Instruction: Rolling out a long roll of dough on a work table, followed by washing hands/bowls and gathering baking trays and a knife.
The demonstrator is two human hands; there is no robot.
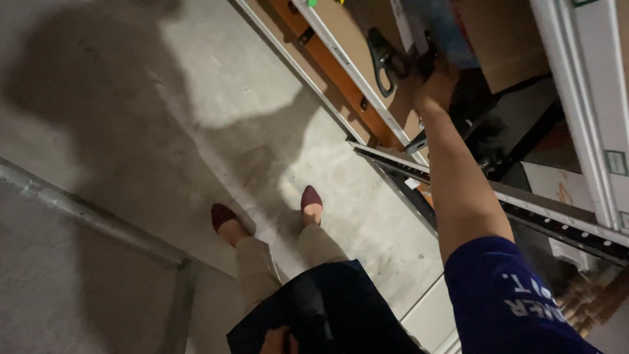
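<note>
In the head view the right hand point(434, 82) reaches up to the shelf, fingers closed on the blue flat box point(440, 29) standing above it, while the left hand point(278, 341) hangs low by the hip, grip hidden

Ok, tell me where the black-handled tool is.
Head view, upper right: the black-handled tool lies on the brown cardboard in the shelving, just left of the right hand.

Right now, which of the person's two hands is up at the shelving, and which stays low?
The right hand is raised to the shelf, fingers among the dark items beside a cardboard box. The left hand sits low against the dark apron.
</note>
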